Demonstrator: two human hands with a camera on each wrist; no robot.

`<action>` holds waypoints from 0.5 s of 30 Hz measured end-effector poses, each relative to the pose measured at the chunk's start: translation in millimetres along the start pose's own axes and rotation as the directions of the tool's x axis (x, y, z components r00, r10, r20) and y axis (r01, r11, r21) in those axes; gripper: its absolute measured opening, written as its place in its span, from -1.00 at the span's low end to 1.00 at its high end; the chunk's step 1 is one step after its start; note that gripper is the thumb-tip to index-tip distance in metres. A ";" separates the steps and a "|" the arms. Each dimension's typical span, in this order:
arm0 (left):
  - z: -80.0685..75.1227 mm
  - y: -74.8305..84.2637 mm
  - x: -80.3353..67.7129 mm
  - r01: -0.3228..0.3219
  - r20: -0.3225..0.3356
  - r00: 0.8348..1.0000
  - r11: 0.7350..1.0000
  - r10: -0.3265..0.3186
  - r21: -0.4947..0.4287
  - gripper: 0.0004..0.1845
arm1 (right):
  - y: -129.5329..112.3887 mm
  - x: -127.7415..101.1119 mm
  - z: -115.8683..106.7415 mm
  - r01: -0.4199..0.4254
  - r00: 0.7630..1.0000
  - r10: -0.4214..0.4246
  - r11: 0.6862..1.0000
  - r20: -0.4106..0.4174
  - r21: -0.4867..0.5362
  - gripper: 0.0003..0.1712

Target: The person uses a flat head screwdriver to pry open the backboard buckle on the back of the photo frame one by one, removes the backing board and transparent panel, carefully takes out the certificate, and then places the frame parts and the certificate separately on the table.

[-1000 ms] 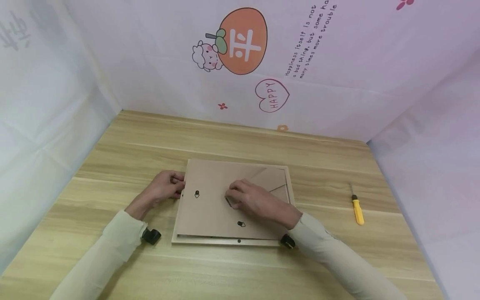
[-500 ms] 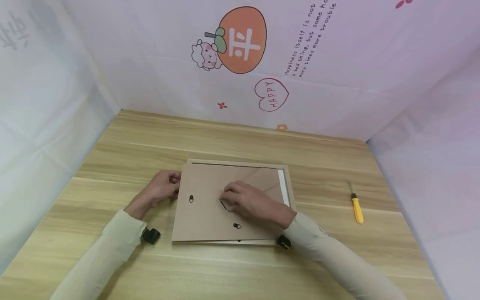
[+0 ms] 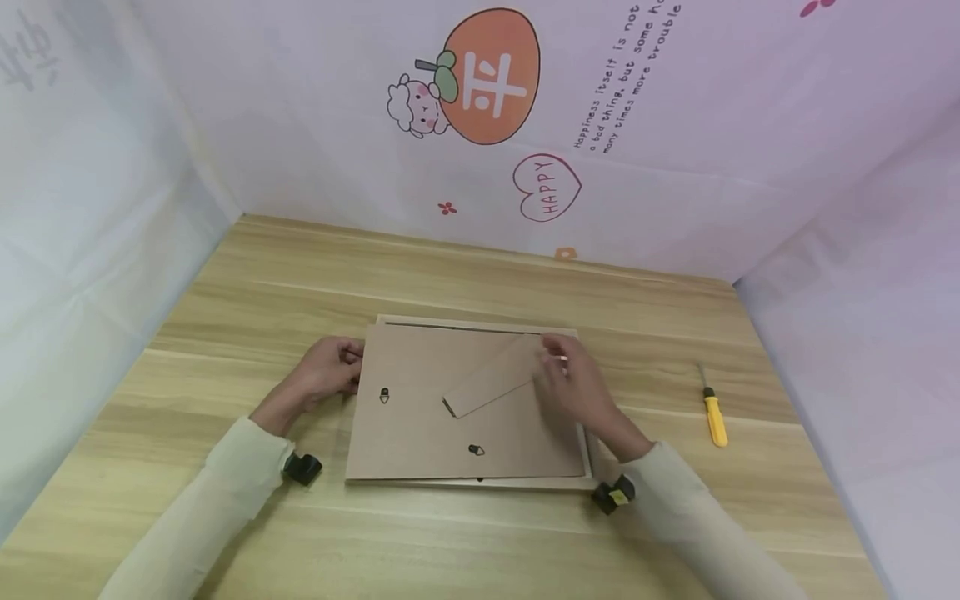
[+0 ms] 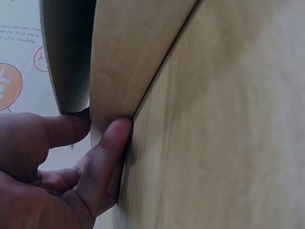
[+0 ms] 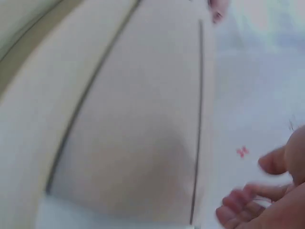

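Backing board [image 3: 450,408] loose on my picture frame [image 3: 480,483], left hand [image 3: 326,377] pinching its left edge, right hand [image 3: 573,385] fingers relaxed over its right side, screwdriver [image 3: 714,415] well apart.

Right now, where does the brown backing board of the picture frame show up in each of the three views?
Head: the backing board lies at table centre, between the hands.
Left wrist: its left edge runs down the upper middle, pinched by the left hand.
Right wrist: blurred, it fills the left and centre.
Shared landmark: the printed backdrop, also seen at and.
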State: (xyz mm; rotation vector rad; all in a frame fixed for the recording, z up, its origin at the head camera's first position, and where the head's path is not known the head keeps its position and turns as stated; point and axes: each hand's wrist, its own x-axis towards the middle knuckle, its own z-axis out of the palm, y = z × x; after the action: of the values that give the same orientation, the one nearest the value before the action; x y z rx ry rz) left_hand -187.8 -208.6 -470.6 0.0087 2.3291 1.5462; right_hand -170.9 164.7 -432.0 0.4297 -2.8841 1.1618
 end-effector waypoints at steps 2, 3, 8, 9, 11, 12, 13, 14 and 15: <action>0.4 0.7 0.6 -0.001 0.000 1.000 1.000 0.001 0.005 -0.70 | 4.0 -3.7 -12.0 -0.123 0.992 0.122 0.991 0.020 0.047 -0.52; 0.5 1.0 0.7 -0.002 0.000 1.000 1.000 0.002 0.008 -0.70 | 5.0 -5.3 -17.2 -0.178 0.983 0.176 0.982 0.045 0.064 -0.49; 0.0 2.3 -1.4 0.006 -0.011 1.000 1.000 -0.006 0.014 -0.70 | 1.6 -9.5 -35.0 -0.350 0.926 0.311 0.920 0.213 0.179 -0.37; -0.2 2.7 -2.1 0.008 -0.012 1.000 1.000 -0.008 0.017 -0.70 | 0.0 -9.8 -36.9 -0.370 0.917 0.324 0.909 0.234 0.192 -0.37; -0.4 3.5 -3.1 0.009 -0.010 1.000 1.000 -0.009 0.025 -0.70 | -2.2 -10.6 -39.1 -0.399 0.903 0.341 0.892 0.261 0.213 -0.39; -0.3 3.9 -3.4 0.010 -0.009 1.000 1.000 -0.010 0.029 -0.70 | -2.5 -10.8 -39.8 -0.411 0.896 0.348 0.885 0.275 0.221 -0.40; -0.1 4.3 -3.6 0.013 -0.009 1.000 0.999 -0.012 0.031 -0.70 | -2.5 -10.5 -39.9 -0.421 0.892 0.355 0.879 0.280 0.224 -0.42; 0.3 4.4 -3.5 0.016 -0.010 1.000 0.999 -0.016 0.036 -0.70 | -1.8 -9.8 -39.7 -0.429 0.889 0.363 0.873 0.280 0.231 -0.45; 0.6 4.3 -3.3 0.019 -0.011 1.000 0.999 -0.019 0.039 -0.70 | -1.2 -9.0 -39.8 -0.435 0.886 0.365 0.868 0.287 0.239 -0.46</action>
State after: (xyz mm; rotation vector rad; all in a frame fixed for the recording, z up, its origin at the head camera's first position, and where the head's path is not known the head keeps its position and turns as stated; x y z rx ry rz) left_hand -185.3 -207.0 -466.1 -0.0121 2.3610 1.4951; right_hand -165.8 193.3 -403.3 -0.0614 -3.1014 1.7307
